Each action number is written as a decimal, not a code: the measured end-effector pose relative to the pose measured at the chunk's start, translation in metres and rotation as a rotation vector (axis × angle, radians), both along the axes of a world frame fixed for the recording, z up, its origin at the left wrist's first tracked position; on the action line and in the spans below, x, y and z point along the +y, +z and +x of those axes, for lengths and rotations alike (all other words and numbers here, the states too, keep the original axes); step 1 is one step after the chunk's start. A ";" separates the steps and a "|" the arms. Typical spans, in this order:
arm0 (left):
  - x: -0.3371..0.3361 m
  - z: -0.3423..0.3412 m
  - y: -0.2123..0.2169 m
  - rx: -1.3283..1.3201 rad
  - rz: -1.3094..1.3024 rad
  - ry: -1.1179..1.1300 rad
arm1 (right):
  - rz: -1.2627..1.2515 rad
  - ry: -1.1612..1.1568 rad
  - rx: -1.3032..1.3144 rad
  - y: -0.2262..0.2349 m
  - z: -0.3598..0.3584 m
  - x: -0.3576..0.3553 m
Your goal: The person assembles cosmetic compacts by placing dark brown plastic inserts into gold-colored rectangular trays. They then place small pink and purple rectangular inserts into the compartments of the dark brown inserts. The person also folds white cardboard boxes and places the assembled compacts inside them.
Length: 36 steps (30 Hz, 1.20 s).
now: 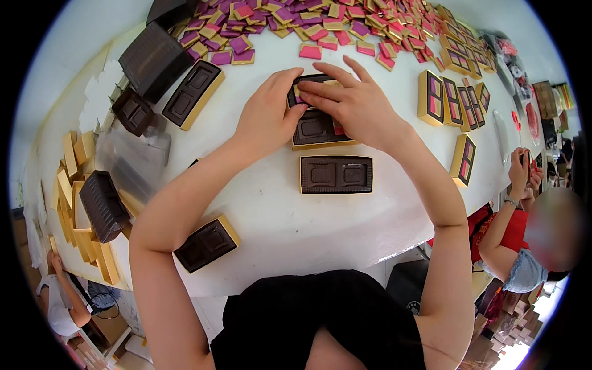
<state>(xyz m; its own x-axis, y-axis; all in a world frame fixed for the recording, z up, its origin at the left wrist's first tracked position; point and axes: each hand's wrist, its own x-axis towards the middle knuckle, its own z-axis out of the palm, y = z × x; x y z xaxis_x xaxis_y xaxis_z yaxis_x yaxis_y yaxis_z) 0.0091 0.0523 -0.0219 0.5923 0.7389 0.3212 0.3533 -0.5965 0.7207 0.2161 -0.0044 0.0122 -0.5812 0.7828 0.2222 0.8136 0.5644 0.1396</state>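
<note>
My left hand [268, 111] is closed around the left end of a gold box with a dark brown two-compartment tray [311, 126], its thumb at the middle of the tray. Over the box's far compartment reaches my right hand [357, 102], fingers stretched and spread, some resting on a small gold-and-purple wrapped piece [297, 95]. A bit of pink shows under the right palm; whether it is held or lies in the tray cannot be told. Right in front of this box lies another gold box with a bare brown tray [337, 174].
Purple, pink and gold wrapped pieces [339, 28] are heaped at the far side. Filled boxes [453, 102] stand at right, unfilled ones [194, 95] at left. Stacked brown trays [105, 206] and gold sleeves [80, 185] lie far left. A co-worker's hands [523, 172] show at right.
</note>
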 end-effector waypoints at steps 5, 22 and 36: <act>0.000 -0.002 -0.008 -0.011 0.007 -0.070 | -0.281 -0.317 0.686 0.004 0.073 0.069; 0.001 -0.001 -0.001 0.222 0.292 -0.249 | -0.464 -0.175 1.571 -0.017 0.105 0.079; 0.000 0.001 -0.002 0.145 0.232 -0.249 | -0.205 -0.177 0.696 0.005 0.008 -0.022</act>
<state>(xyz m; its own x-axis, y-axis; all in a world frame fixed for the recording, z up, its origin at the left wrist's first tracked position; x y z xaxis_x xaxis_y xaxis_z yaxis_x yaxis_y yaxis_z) 0.0103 0.0527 -0.0238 0.7964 0.4838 0.3629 0.2654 -0.8187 0.5092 0.2241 -0.0262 0.0175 -0.2206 0.9169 0.3325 0.7567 0.3760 -0.5348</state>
